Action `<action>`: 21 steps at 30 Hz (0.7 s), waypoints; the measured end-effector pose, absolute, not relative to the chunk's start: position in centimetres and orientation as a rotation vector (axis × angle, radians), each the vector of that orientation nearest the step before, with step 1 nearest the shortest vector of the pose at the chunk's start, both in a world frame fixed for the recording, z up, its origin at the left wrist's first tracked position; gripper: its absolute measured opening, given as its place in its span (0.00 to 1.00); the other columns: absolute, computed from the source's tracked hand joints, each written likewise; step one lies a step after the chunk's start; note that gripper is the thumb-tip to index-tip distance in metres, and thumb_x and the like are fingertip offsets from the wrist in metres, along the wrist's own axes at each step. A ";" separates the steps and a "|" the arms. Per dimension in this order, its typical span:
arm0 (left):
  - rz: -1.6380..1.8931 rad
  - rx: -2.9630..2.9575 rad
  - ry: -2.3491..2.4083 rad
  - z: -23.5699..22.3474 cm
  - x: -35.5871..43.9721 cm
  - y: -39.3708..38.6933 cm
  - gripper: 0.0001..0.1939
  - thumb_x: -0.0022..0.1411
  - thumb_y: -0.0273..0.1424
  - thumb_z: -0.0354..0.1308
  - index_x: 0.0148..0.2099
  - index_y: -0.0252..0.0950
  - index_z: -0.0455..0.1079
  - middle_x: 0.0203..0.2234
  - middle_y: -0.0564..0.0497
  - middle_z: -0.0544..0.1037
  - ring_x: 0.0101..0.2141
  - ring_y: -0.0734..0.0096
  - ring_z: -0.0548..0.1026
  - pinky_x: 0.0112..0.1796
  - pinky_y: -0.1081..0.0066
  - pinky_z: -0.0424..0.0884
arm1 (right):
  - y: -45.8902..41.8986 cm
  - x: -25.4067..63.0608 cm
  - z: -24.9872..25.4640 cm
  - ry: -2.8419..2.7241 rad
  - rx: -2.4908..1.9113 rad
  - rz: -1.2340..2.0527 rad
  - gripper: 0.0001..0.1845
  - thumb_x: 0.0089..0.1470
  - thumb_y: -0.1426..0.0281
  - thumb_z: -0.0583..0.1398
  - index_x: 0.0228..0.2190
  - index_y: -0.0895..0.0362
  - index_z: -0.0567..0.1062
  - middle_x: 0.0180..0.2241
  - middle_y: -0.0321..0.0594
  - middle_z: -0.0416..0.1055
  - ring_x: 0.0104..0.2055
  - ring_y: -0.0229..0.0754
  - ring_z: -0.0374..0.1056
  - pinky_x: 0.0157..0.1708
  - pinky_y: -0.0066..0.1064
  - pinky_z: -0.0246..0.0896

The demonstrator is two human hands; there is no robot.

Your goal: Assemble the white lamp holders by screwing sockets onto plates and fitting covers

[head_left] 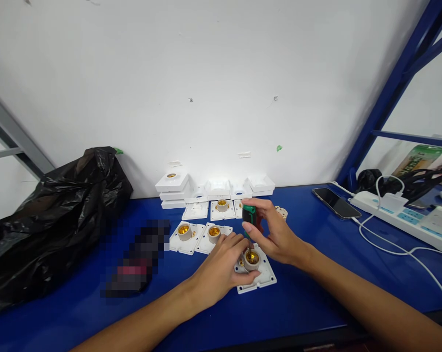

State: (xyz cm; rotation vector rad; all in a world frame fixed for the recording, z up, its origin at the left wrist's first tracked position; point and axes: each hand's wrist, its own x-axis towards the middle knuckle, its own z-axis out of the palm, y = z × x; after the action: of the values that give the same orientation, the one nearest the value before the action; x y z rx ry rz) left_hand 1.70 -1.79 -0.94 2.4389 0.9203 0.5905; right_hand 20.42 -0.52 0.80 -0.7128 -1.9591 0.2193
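Observation:
My right hand (270, 232) grips a screwdriver (249, 215) with a green and black handle, held upright. Its shaft reaches down into the brass-lined lamp socket (252, 259) on a square white plate (263, 278). Fingers of my left hand (222, 264) close around that socket, the thumb along its near side. Just beyond lie two more white plates, each with a lamp socket (184, 231) and another lamp socket (214, 233). Farther back another plate carries a lamp socket (222, 205). The screwdriver's tip is hidden inside the socket.
White square covers (173, 183) are stacked along the wall. A black plastic bag (59, 220) fills the left side, near a pixelated dark object (140, 259). At right are a phone (336, 203), a power strip (400, 215) and loose white cables (385, 249) on the blue table (308, 303).

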 end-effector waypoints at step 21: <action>0.625 2.431 0.915 -1.2 1.7 -1.7 0.22 0.57 0.28 0.72 0.51 0.39 0.71 0.48 0.49 0.77 0.49 0.55 0.73 0.55 0.56 0.64 | -0.3 20.5 0.6 -1.906 -0.671 0.172 0.27 0.61 0.68 0.64 0.59 0.47 0.64 0.36 0.35 0.71 0.26 0.35 0.64 0.24 0.29 0.63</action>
State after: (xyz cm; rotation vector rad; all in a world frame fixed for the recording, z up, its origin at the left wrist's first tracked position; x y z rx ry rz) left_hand 1.67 -1.71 -1.17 2.4314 0.9148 0.6254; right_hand 20.45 -0.29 0.56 -0.6705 -1.9059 0.1724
